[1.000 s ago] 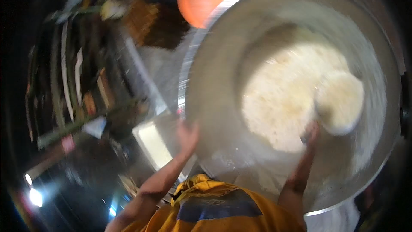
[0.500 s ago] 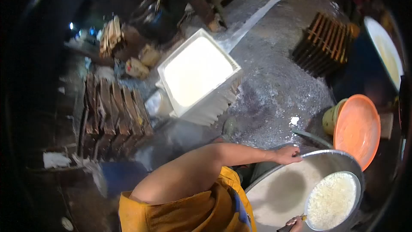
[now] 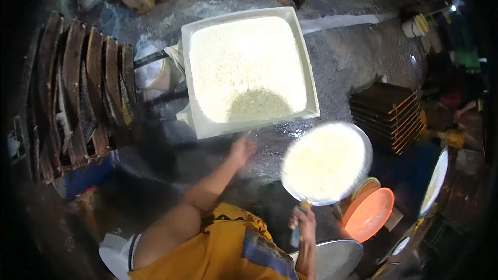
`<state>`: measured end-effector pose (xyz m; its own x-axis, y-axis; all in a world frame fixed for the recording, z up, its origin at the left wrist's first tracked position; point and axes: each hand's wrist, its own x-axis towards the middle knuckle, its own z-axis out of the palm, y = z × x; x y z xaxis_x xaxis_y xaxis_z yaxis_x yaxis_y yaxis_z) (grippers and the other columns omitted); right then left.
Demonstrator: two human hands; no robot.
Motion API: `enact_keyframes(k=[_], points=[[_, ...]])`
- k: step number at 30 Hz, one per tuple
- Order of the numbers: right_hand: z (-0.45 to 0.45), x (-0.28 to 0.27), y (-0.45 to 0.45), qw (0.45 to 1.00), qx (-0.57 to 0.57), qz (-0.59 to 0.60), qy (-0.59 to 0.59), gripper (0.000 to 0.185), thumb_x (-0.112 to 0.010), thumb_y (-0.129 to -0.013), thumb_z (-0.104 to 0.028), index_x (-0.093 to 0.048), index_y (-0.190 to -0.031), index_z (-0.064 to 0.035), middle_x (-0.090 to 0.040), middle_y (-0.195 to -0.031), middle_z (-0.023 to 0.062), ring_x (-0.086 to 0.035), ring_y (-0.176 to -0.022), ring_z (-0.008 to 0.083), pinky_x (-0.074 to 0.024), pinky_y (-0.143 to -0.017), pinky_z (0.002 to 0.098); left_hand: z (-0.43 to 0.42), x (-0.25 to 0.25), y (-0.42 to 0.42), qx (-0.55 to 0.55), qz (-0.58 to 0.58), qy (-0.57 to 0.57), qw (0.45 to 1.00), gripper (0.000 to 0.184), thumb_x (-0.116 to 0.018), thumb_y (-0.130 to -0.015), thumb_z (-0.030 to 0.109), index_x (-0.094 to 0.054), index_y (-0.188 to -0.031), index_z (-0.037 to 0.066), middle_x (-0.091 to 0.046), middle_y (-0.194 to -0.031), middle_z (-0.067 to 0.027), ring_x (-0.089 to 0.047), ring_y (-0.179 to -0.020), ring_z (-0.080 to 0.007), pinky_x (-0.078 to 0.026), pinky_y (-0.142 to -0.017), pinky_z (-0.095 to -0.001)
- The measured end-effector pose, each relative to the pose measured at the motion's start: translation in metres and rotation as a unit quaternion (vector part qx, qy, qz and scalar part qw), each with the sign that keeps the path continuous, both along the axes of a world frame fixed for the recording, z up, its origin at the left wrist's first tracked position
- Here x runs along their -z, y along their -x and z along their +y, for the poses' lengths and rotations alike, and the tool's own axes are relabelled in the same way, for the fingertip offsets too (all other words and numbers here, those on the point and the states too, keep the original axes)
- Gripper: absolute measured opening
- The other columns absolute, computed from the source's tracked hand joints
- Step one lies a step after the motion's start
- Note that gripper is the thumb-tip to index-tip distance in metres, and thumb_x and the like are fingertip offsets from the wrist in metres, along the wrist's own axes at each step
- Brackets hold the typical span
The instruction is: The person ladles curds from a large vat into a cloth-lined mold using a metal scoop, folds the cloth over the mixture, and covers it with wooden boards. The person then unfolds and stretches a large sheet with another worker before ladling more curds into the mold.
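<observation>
My right hand (image 3: 306, 219) is wrapped around the handle of a big round ladle (image 3: 366, 148), which is heaped with white, lumpy curd (image 3: 324, 162). The ladle is held up off the floor, just right of the near corner of a square cloth-lined box (image 3: 249, 130). Pale curd (image 3: 244, 62) fills the box, with a darker shadowed patch on its near side. My left hand (image 3: 243, 151) is in the air just short of the box's near edge, its slightly blurred fingers apart and holding nothing. At the lower right is part of a large metal pot (image 3: 337, 259).
Wooden slatted frames (image 3: 88, 88) stand at left by a white bucket (image 3: 158, 75). An orange basin (image 3: 369, 215) leans behind the pot. At right are stacked racks (image 3: 386, 114) and a wide vat (image 3: 434, 181). A pale bucket (image 3: 415, 26) stands far right.
My right hand has lifted the curd-filled ladle from the pot toward the box. My left hand has let go of the pot's rim and moved left. The view has turned toward the box.
</observation>
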<state>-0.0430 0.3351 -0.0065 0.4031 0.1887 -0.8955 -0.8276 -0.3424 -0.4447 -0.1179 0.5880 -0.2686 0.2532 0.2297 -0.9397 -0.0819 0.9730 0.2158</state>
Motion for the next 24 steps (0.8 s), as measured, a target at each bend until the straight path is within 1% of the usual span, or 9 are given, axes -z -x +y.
enact_keyframes(k=[2,4,7,10,12,14,15,19,24], points=[[0.072,0.03,-0.022,0.994,-0.089,0.035,-0.045,0.008,-0.055,-0.087,-0.008,-0.049,-0.089,-0.0043,-0.043,-0.063,0.0012,-0.046,-0.049,0.0111,-0.0387,-0.043,0.0259,0.033,0.01,0.015,-0.118,-0.013,0.021,0.993,0.046,-0.053,-0.094,0.032,-0.042,-0.123,-0.001,-0.055,-0.11,-0.0176,-0.057,-0.098,-0.0293,-0.049,-0.084,-0.0418],[0.131,0.073,-0.035,0.983,-0.163,0.042,-0.076,0.009,-0.055,-0.087,-0.009,-0.049,-0.09,-0.0035,-0.044,-0.063,0.0013,-0.046,-0.048,0.0113,-0.04,-0.044,0.0268,0.043,0.044,0.029,-0.154,-0.033,0.035,0.987,0.032,-0.055,-0.093,0.032,-0.052,-0.11,0.005,-0.058,-0.094,-0.0099,-0.06,-0.085,-0.0231,-0.053,-0.073,-0.0387],[0.216,0.125,-0.058,0.941,-0.326,0.035,-0.087,0.014,-0.055,-0.088,-0.014,-0.051,-0.088,-0.0007,-0.047,-0.059,0.0021,-0.048,-0.048,0.0135,-0.0424,-0.048,0.0287,-0.005,0.151,0.076,0.165,0.01,-0.341,0.925,0.031,-0.042,-0.099,0.032,-0.05,-0.112,0.005,-0.058,-0.1,-0.0098,-0.06,-0.09,-0.0221,-0.052,-0.078,-0.0374],[0.275,0.17,-0.073,0.928,-0.357,0.033,-0.105,0.012,-0.056,-0.085,-0.012,-0.053,-0.084,-0.0003,-0.051,-0.059,0.0047,-0.051,-0.048,0.0151,-0.0442,-0.049,0.0303,0.013,0.103,0.056,0.194,-0.037,-0.386,0.901,0.038,-0.029,-0.102,0.032,-0.049,-0.116,0.003,-0.059,-0.105,-0.0115,-0.06,-0.093,-0.0228,-0.052,-0.079,-0.0368],[0.305,0.187,-0.081,0.931,-0.355,0.034,-0.082,0.009,-0.058,-0.083,-0.006,-0.054,-0.083,0.0014,-0.052,-0.058,0.0058,-0.051,-0.045,0.0163,-0.045,-0.045,0.032,0.03,0.078,0.043,-0.033,-0.014,0.036,0.999,0.041,-0.027,-0.102,0.033,-0.047,-0.118,0.001,-0.058,-0.107,-0.0133,-0.06,-0.096,-0.0246,-0.052,-0.082,-0.0374],[0.32,0.205,-0.094,0.937,-0.335,0.06,-0.074,0.008,-0.058,-0.083,-0.005,-0.054,-0.083,0.0023,-0.052,-0.059,0.0061,-0.053,-0.046,0.0161,-0.0455,-0.045,0.0317,0.002,0.109,0.074,0.25,-0.022,-0.404,0.88,0.044,-0.032,-0.101,0.034,-0.043,-0.12,-0.004,-0.057,-0.11,-0.0187,-0.06,-0.099,-0.03,-0.051,-0.086,-0.0408],[0.322,0.213,-0.101,0.94,-0.325,0.073,-0.073,0.008,-0.058,-0.083,-0.005,-0.054,-0.082,0.0027,-0.053,-0.059,0.0062,-0.053,-0.046,0.0161,-0.0457,-0.045,0.0315,0.006,0.092,0.065,0.079,-0.066,-0.242,0.965,0.045,-0.034,-0.101,0.034,-0.042,-0.12,-0.006,-0.056,-0.111,-0.0201,-0.06,-0.098,-0.0309,-0.051,-0.086,-0.041],[0.3,0.243,-0.141,0.872,-0.374,-0.306,0.079,0.029,-0.06,-0.083,-0.011,-0.054,-0.103,0.0091,-0.061,-0.078,0.0179,-0.063,-0.069,0.0242,-0.0501,-0.06,0.039,0.036,0.036,0.036,0.054,0.036,-0.069,0.996,0.049,-0.038,-0.099,0.036,-0.04,-0.121,-0.008,-0.054,-0.117,-0.0245,-0.062,-0.091,-0.0332,-0.053,-0.079,-0.0404],[0.259,0.088,-0.191,0.818,-0.141,-0.55,0.093,0.024,-0.065,-0.08,-0.002,-0.047,-0.096,0.0008,-0.055,-0.081,0.0095,-0.053,-0.065,0.0166,-0.0448,-0.06,0.0312,0.047,0.023,0.029,0.049,0.029,0.001,0.998,0.053,-0.034,-0.098,0.043,-0.038,-0.128,-0.001,-0.057,-0.117,-0.0196,-0.061,-0.091,-0.0332,-0.051,-0.082,-0.0438]])
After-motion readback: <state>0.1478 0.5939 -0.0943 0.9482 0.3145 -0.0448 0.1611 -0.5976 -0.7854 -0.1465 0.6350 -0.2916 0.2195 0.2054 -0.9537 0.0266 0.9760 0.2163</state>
